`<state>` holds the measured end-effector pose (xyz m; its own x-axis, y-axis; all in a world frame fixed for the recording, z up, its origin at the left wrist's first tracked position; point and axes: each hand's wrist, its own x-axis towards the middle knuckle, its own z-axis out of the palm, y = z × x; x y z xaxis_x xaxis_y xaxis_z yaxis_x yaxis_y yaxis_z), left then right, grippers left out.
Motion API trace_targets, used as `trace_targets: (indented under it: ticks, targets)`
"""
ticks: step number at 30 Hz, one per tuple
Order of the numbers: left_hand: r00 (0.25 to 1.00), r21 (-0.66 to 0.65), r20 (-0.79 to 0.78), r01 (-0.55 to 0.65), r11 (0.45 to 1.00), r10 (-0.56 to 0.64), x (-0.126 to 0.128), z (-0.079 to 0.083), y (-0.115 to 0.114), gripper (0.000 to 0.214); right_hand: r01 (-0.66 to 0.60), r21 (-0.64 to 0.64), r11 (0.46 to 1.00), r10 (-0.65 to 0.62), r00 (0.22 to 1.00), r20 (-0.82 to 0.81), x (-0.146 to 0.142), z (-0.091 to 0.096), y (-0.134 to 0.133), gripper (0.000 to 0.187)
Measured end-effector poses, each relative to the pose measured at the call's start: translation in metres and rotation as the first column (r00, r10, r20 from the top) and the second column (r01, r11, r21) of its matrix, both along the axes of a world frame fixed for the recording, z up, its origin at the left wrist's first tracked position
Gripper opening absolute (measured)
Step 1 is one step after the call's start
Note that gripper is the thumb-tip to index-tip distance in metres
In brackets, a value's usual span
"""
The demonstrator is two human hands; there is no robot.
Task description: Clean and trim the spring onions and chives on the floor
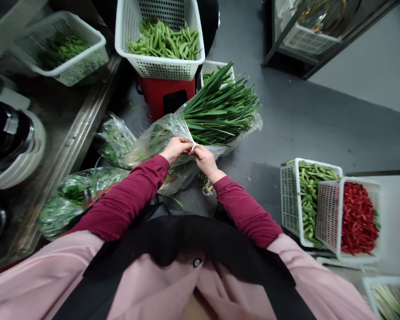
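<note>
A large bundle of long green leaves, like garlic chives (223, 111), lies in a clear plastic bag (163, 133) in front of me. A narrow white tie (189, 132) runs around the bundle. My left hand (176, 149) pinches the tie from the left, fingers closed. My right hand (205, 161) meets it there, thumb and fingers closed on the tie's near part. Both sets of fingertips almost touch at a white loop or knot. Whether it is fastened cannot be made out. The leaf tips fan out to the upper right.
A white basket of green pods (166, 42) stands on a red box (150, 95). Leafy greens fill another basket (68, 73) at left. Bagged greens (63, 200) lie near my left arm. Right, baskets hold green pods (310, 195) and red chillies (358, 218). A rack (286, 35) stands upper right.
</note>
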<state>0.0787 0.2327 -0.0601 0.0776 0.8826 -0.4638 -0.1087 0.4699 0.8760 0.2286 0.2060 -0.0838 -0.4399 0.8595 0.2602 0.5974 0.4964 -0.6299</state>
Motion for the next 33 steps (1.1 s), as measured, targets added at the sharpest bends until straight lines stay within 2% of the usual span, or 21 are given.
trace_targets:
  ticks: [6, 9, 11, 15, 16, 22, 24, 27, 29, 31, 33]
  targets:
    - [0.986, 0.077, -0.113, 0.135, 0.988, -0.125, -0.003, 0.004, 0.008, 0.009, -0.03, -0.036, 0.999, 0.027, 0.996, -0.089, -0.001, -0.001, 0.002, 0.02]
    - [0.972, 0.085, -0.206, 0.135, 0.987, -0.115, 0.0, 0.006, 0.009, 0.015, -0.07, -0.076, 0.995, 0.064, 0.995, -0.08, 0.0, 0.005, 0.004, 0.018]
    - [0.964, 0.102, -0.252, 0.112, 0.988, -0.083, 0.002, 0.006, 0.009, 0.014, -0.07, -0.095, 0.993, 0.062, 0.994, -0.086, 0.001, 0.011, 0.007, 0.015]
    - [0.928, 0.212, -0.372, 0.059, 0.976, 0.025, 0.0, 0.004, 0.003, 0.007, 0.176, -0.105, 0.979, -0.187, 0.976, -0.112, 0.002, 0.023, 0.015, 0.019]
    - [0.912, 0.245, -0.406, 0.052, 0.968, 0.054, 0.0, 0.004, 0.001, 0.006, 0.206, -0.103, 0.973, -0.216, 0.971, -0.099, 0.001, 0.024, 0.018, 0.019]
    - [0.799, 0.397, -0.567, 0.05, 0.917, 0.202, -0.002, 0.009, -0.012, 0.007, 0.05, -0.105, 0.993, -0.05, 0.999, 0.002, -0.008, 0.026, 0.029, 0.024]
    - [0.772, 0.426, -0.587, 0.038, 0.904, 0.244, -0.001, 0.009, -0.013, 0.007, 0.044, -0.126, 0.991, -0.042, 0.999, 0.017, -0.012, 0.027, 0.03, 0.023]
    - [0.762, 0.456, -0.555, -0.055, 0.888, 0.333, 0.003, 0.008, -0.012, 0.006, 0.096, -0.131, 0.987, -0.095, 0.995, 0.012, -0.018, 0.027, 0.03, 0.018]
    - [0.785, 0.438, -0.488, -0.157, 0.885, 0.381, 0.006, 0.006, -0.009, 0.007, 0.126, -0.133, 0.983, -0.129, 0.991, -0.017, -0.02, 0.026, 0.03, 0.016]
    - [0.847, 0.355, -0.348, -0.279, 0.892, 0.403, 0.009, 0.003, -0.008, 0.008, 0.159, -0.161, 0.974, -0.172, 0.983, -0.069, -0.022, 0.024, 0.029, 0.015]
    - [0.909, 0.212, -0.142, -0.358, 0.909, 0.391, 0.011, 0.001, -0.007, 0.006, 0.182, -0.238, 0.954, -0.22, 0.965, -0.146, -0.022, 0.021, 0.028, 0.017]
